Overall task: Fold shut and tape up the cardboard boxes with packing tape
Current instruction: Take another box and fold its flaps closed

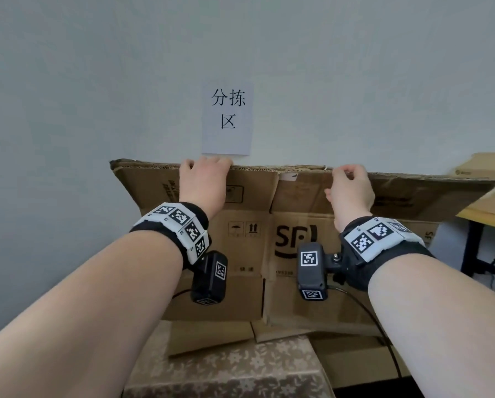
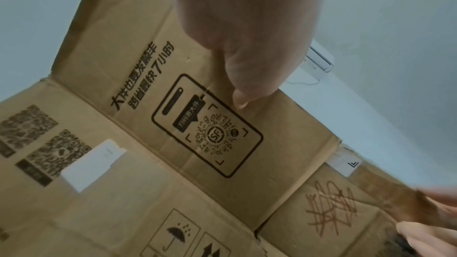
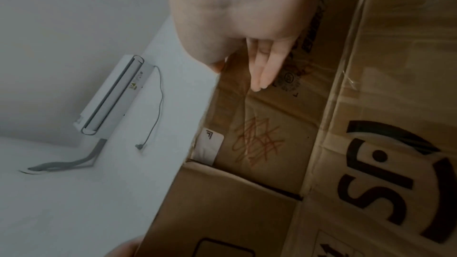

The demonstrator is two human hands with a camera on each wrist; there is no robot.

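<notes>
A large brown SF cardboard box [image 1: 295, 242] stands flattened against the wall, its top flaps pointing up. My left hand [image 1: 203, 174] grips the top edge of the left flap [image 2: 158, 77]; the thumb [image 2: 243, 95] lies on the printed front and the fingers curl over the edge. My right hand [image 1: 349, 180] holds the top edge of the right flap [image 3: 257, 144], which carries red scribbles, with its fingers [image 3: 263, 69] against the cardboard. Old clear tape runs along the fold [image 3: 346, 77] of the box.
A white paper sign [image 1: 227, 117] hangs on the wall just above the box. A surface with a floral cloth [image 1: 226, 366] lies below and in front. More cardboard [image 1: 483, 168] sits on a yellow table at the right. An air conditioner [image 3: 111, 93] is high on the wall.
</notes>
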